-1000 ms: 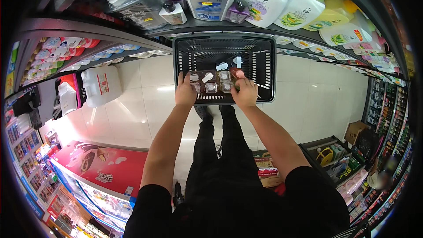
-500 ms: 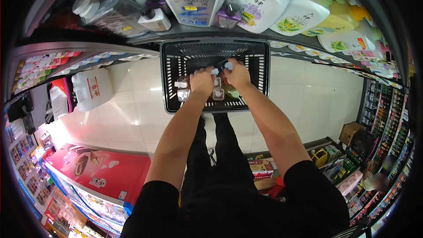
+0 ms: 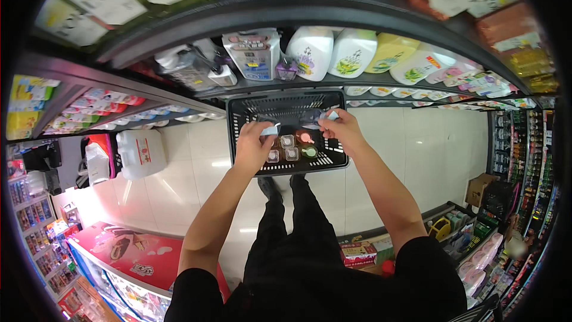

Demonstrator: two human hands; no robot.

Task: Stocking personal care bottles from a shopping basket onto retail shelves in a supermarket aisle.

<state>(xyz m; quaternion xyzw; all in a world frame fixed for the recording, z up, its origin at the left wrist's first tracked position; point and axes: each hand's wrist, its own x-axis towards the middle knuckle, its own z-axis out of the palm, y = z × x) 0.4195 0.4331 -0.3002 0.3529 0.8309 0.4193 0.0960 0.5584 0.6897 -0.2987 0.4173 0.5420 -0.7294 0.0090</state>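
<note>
A black slotted basket (image 3: 286,95) stands in front of my legs. Both my hands are closed inside it: my left hand (image 3: 253,146), at the left, grips a small item with a pale blue tag (image 3: 270,130), largely hidden by my fingers. My right hand (image 3: 344,128), at the right, grips a small dark bottle (image 3: 311,118), with a pale tag by the fingertips. Between and below my hands are several small square clear-bodied containers (image 3: 287,141), one with a pink top (image 3: 305,136) and one with a pale green top (image 3: 309,151).
Shelves of bottles (image 3: 351,53) run across the top. At the left are a white jug (image 3: 141,154) and a red chest freezer (image 3: 125,244). Low stock displays (image 3: 441,226) and tall packed racks (image 3: 524,161) stand at the right. Pale tiled floor (image 3: 411,161) surrounds my legs.
Both hands took hold of the items at the back and have moved apart with them, uncovering the containers. The view has shifted, bringing an upper shelf into sight.
</note>
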